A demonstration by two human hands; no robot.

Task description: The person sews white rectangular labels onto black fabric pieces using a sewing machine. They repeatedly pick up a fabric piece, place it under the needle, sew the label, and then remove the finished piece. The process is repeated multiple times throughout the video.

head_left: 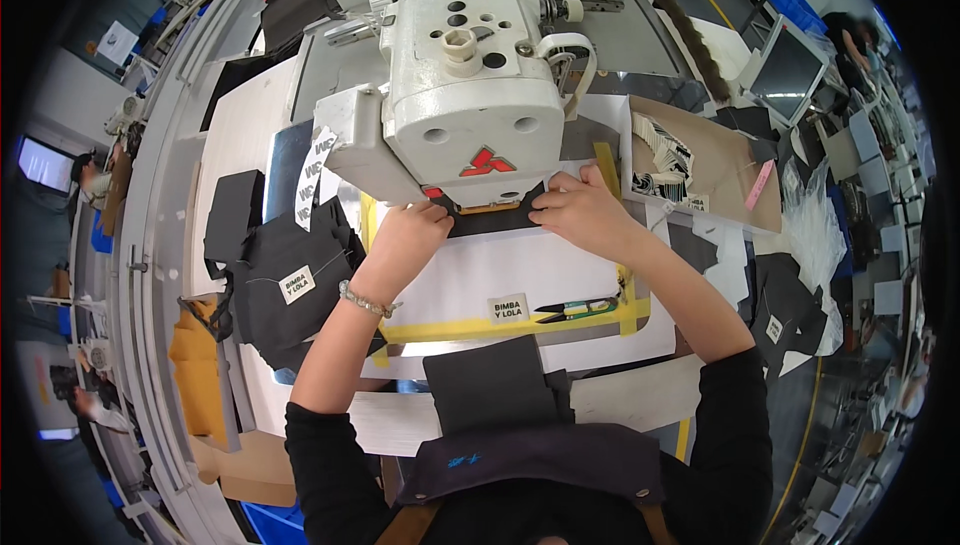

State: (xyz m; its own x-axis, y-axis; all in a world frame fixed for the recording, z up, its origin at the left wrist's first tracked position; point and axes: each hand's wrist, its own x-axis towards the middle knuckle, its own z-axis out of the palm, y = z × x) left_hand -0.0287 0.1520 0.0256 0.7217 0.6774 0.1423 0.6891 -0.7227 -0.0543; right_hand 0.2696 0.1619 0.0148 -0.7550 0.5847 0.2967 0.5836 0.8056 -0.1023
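A white industrial sewing machine (475, 105) stands in front of me, its head above a black fabric piece (492, 223). My left hand (412, 233) grips that fabric's left side with curled fingers. At the right side, my right hand (582, 210) has its fingers bent and closed on the same piece. The machine head hides the far part of the fabric. Nearer me, a small pale woven label (508, 308) and green-handled thread snips (580, 310) lie on a white sheet (450, 280) bordered with yellow tape.
Left, a pile of black fabric pieces (265, 255) carries a sewn label; a white printed strip (313, 180) hangs beside it. Right, an open cardboard box (735, 150) holds many labels. More black pieces (785, 295) lie beyond my right elbow. Folded black fabric (490, 380) sits against my front.
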